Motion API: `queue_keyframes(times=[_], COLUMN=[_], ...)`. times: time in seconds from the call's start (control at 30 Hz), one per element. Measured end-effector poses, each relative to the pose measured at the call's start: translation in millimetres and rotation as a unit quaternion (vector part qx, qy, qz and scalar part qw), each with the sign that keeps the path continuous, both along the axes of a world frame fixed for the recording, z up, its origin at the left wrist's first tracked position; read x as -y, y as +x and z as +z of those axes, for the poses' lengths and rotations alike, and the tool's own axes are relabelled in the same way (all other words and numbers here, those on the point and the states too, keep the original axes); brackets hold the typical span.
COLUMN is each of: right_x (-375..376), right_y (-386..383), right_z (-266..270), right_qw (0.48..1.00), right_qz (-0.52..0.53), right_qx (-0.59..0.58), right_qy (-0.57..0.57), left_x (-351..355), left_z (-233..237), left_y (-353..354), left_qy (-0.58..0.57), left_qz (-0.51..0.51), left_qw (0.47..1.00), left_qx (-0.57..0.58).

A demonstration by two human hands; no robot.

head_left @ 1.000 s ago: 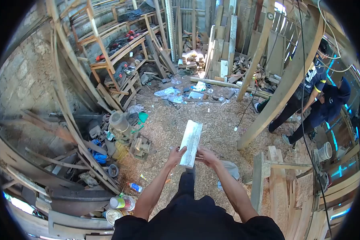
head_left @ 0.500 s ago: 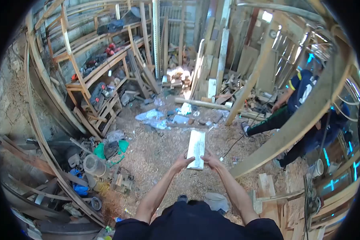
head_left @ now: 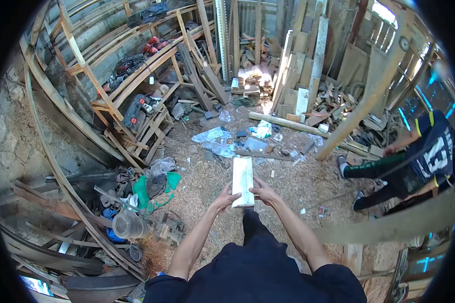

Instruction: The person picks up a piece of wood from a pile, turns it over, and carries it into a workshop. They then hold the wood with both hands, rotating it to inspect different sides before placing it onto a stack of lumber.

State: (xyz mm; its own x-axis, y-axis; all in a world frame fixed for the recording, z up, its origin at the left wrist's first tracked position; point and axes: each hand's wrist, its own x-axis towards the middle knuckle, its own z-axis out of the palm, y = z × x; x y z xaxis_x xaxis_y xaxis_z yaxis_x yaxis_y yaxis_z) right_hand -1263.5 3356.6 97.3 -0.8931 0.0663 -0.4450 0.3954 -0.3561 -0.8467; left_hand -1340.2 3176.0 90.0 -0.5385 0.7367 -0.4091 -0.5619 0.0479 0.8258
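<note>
A short, pale wooden board (head_left: 243, 181) is held out in front of my body, its long side pointing away from me. My left hand (head_left: 224, 197) grips its left edge near the close end, thumb on top. On the opposite edge my right hand (head_left: 264, 192) holds it the same way. The fingers beneath the board are hidden. The board is apart from the floor, which is strewn with wood shavings.
A wooden shelf rack (head_left: 136, 81) with tools stands at the left. Plastic sheets (head_left: 212, 137) and a log (head_left: 288, 124) lie ahead. A slanted post (head_left: 361, 106) and a bent-over person (head_left: 424, 156) are on the right. A mesh bucket (head_left: 128, 225) sits at the lower left.
My view has turned and shifted, so the room sits differently in the frame. The board stays in both hands, slightly further left in view. A leg of mine now shows below it.
</note>
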Motion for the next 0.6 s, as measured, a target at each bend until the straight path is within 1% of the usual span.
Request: queue_keyframes(times=[0.07, 0.1, 0.17, 0.23, 0.3, 0.33, 0.43, 0.47, 0.57, 0.6], right_x=[-20, -27, -45, -64, -82, -93, -115, -119, -148, -157], right_y=[-54, -79, -133, -178, -214, -236, -279, -288, -329, -341], right_z=[-2, -1, 8, 14, 29, 16, 20, 35, 25, 22], right_qw=[0.999, 0.999, 0.999, 0.999, 0.995, 0.994, 0.994, 0.997, 0.997, 0.997], right_qz=[0.030, 0.034, 0.035, 0.024, 0.081, 0.093, 0.080, 0.053, 0.066, 0.067], right_qx=[0.013, 0.006, -0.004, -0.019, -0.053, -0.059, -0.077, -0.054, -0.035, -0.034], right_qy=[-0.018, -0.022, 0.010, 0.010, -0.015, -0.021, -0.021, -0.014, -0.030, -0.026], left_x=[-16, -23, -43, -63, -75, -82, -105, -116, -136, -145], left_z=[-1, 1, 13, 23, 27, 30, 39, 40, 27, 18], left_y=[-48, -69, -117, -163, -197, -213, -251, -270, -315, -330], left_qy=[0.035, 0.031, 0.022, 0.024, 0.022, 0.031, 0.038, 0.043, -0.060, -0.039], left_qz=[0.010, 0.013, 0.044, 0.052, 0.067, 0.058, 0.074, 0.075, 0.066, 0.077], left_qw=[0.999, 0.999, 0.999, 0.998, 0.996, 0.996, 0.995, 0.995, 0.996, 0.996], left_qx=[-0.016, -0.023, -0.014, -0.035, -0.060, -0.066, -0.052, -0.055, -0.029, -0.003])
